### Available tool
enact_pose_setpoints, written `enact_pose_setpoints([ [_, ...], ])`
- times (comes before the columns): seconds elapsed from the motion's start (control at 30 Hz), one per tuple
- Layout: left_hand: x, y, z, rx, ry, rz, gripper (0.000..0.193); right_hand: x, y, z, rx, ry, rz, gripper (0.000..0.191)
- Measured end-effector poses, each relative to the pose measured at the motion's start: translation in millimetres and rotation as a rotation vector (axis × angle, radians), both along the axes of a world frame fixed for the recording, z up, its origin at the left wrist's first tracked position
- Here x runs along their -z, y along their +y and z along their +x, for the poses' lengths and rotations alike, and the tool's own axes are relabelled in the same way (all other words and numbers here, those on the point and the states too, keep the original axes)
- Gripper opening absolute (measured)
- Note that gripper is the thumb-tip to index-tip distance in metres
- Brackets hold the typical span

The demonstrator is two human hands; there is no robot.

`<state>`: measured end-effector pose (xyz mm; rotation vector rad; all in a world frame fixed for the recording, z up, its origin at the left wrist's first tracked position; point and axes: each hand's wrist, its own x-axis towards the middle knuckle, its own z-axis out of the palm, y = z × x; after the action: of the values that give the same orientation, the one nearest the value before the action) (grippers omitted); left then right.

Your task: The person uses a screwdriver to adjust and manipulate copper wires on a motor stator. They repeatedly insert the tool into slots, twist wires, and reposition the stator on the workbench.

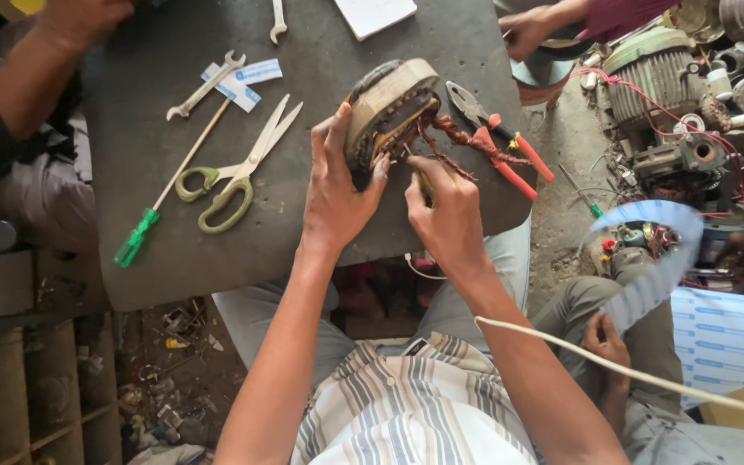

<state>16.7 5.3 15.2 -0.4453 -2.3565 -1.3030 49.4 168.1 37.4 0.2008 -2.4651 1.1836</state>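
A round motor winding, wrapped in yellowish tape with reddish-brown wires trailing out, stands on edge between both hands.

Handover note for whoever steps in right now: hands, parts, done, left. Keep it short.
Left hand: grips the motor stator, propped on edge on the dark table.
Right hand: pinches a small tool at the copper windings; the tool is mostly hidden.
Red-handled pliers lie just right of the stator; scissors, green-handled screwdriver and spanner lie to the left.
Done: some winding wire already hangs loose from the core.
Left: most of the winding sits in the core.
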Motion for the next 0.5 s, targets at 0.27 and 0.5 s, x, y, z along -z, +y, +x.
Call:
enact_pose_setpoints([
  [0.27, -0.6, -0.5, 2.1, 0.004, -0.038, 0.013, 0.082, -4.0, -6.9, 2.1, -0.012, -0.010, -0.005, 0.024],
  [0.5, 0.6, -1.8, 3.0, 0.019, -0.016, 0.013, 0.083, 1.0, -16.4, 0.3, 0.061, 0.004, 0.072, 0.023],
])
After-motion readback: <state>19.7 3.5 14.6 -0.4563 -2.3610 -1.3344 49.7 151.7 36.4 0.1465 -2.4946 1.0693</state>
